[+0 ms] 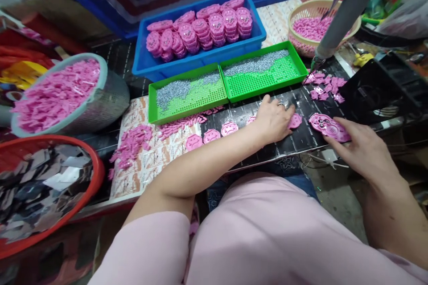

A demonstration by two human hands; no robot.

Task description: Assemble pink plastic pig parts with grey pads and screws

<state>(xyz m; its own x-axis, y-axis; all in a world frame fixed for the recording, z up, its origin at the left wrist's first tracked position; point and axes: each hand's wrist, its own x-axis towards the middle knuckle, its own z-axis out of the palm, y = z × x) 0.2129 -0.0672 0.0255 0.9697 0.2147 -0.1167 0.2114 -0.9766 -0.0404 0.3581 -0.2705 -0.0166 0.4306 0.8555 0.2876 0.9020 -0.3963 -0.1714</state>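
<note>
My left hand [276, 118] reaches across the black bench top, its index finger and thumb at either side of a round pink plastic piece [295, 120]. The hand covers part of that piece. Other pink pieces with a moulded face, such as this one [229, 128], lie in a row to the left, partly hidden by my forearm. At the bench's front edge, my right hand [363, 142] grips a larger pink plastic face piece [329, 127] with small shiny metal dots. Its thumb and fingers close around the right end.
Two green trays [230, 99] of small metal parts stand behind my hands. Behind them, a blue bin [200, 63] holds stacked pink pieces. Pink parts fill a grey basket [117, 93] and a cream basket [356, 22]. A grey pole [351, 13] with a hanging tool slants in at right.
</note>
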